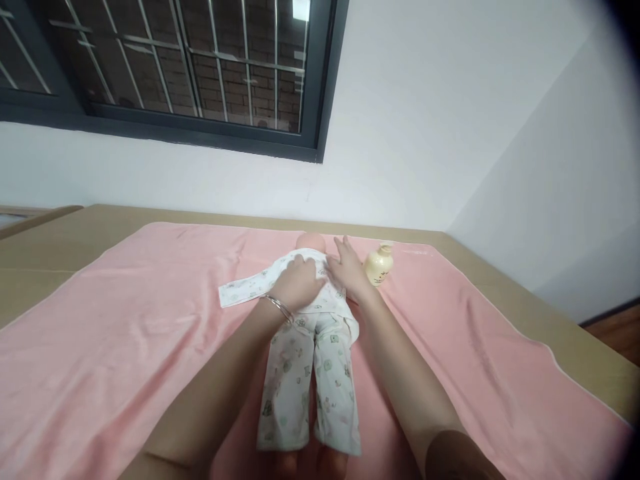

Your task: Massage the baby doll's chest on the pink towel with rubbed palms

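A baby doll (311, 241) lies along the middle of the pink cloth, its round head at the far end and its lower legs close to me. It wears a white printed top (325, 303) and matching trousers (287, 387). One sleeve (245, 289) stretches flat to the left. My left hand (299, 283), with thin bangles at the wrist, is on the chest with fingers curled into the top's front. At the doll's right shoulder is my right hand (347, 267), its fingers spread; they are slightly blurred, and the other sleeve is mostly hidden behind that arm.
A cream bottle (379, 265) stands just right of my right hand. The pink cloth (150, 320) has soft folds and covers most of the wooden surface (55, 247). Behind are a white wall (400, 133) and a dark-framed barred window (320, 100).
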`<state>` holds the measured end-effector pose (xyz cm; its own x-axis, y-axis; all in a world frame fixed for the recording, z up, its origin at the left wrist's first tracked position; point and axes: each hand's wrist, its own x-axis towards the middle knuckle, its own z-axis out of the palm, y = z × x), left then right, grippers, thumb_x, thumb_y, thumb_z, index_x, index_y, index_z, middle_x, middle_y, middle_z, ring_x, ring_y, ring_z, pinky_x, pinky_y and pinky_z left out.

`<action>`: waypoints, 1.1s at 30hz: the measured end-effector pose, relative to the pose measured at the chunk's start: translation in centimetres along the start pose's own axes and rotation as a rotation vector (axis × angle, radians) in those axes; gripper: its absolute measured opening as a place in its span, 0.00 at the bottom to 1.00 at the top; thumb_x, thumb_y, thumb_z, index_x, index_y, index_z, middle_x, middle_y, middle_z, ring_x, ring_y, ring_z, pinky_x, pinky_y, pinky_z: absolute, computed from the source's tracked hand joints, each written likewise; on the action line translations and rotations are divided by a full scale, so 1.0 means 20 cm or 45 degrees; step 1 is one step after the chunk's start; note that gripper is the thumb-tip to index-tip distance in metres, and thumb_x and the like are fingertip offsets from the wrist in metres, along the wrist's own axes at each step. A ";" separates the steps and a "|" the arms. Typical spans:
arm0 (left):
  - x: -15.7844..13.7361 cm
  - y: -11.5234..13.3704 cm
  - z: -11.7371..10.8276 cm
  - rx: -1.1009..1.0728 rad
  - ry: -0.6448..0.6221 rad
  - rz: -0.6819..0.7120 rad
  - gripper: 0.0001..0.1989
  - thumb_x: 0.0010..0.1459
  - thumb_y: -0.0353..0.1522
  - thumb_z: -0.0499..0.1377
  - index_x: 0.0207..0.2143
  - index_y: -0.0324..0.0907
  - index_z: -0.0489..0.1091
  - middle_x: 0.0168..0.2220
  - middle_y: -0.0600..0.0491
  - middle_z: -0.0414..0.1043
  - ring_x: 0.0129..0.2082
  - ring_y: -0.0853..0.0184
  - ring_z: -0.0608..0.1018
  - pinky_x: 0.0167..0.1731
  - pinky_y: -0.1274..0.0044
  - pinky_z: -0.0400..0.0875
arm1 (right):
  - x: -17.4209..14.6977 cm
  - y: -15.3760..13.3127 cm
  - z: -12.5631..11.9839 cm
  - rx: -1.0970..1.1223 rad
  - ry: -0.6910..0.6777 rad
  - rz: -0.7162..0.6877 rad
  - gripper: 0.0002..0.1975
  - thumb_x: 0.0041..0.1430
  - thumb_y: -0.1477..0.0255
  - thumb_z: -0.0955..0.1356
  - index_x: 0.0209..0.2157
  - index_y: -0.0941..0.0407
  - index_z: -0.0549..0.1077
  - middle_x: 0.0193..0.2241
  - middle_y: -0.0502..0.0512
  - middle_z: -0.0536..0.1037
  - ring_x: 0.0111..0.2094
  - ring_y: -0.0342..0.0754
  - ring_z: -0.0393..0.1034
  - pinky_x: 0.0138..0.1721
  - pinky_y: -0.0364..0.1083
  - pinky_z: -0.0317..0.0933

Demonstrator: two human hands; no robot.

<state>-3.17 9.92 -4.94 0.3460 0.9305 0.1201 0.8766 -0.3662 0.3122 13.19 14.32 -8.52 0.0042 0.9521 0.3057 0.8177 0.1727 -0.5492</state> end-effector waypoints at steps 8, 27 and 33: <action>-0.14 0.18 0.12 0.419 -0.137 0.161 0.15 0.58 0.26 0.55 0.47 0.32 0.72 0.47 0.33 0.69 0.48 0.49 0.73 0.41 0.64 0.71 | -0.01 0.01 -0.12 0.296 0.092 0.017 0.34 0.66 0.61 0.58 0.70 0.54 0.46 0.70 0.55 0.49 0.69 0.52 0.47 0.66 0.55 0.48; -0.29 0.30 0.01 0.491 -0.656 0.458 0.12 0.56 0.22 0.55 0.41 0.34 0.74 0.37 0.37 0.78 0.38 0.50 0.81 0.34 0.65 0.73 | -0.03 0.04 -0.27 0.474 0.137 -0.145 0.32 0.66 0.58 0.61 0.68 0.50 0.53 0.65 0.57 0.61 0.63 0.56 0.60 0.63 0.58 0.52; -0.25 0.25 0.09 0.364 -0.658 0.498 0.19 0.51 0.21 0.57 0.47 0.36 0.70 0.34 0.39 0.76 0.35 0.48 0.80 0.31 0.65 0.71 | -0.03 0.05 -0.27 0.477 0.143 -0.126 0.33 0.66 0.58 0.61 0.69 0.50 0.52 0.64 0.59 0.63 0.63 0.56 0.61 0.64 0.59 0.50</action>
<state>0.17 3.46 -5.65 0.7056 0.6361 -0.3122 0.6847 -0.7255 0.0693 17.14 12.53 -4.99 0.0156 0.8962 0.4433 0.5509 0.3623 -0.7518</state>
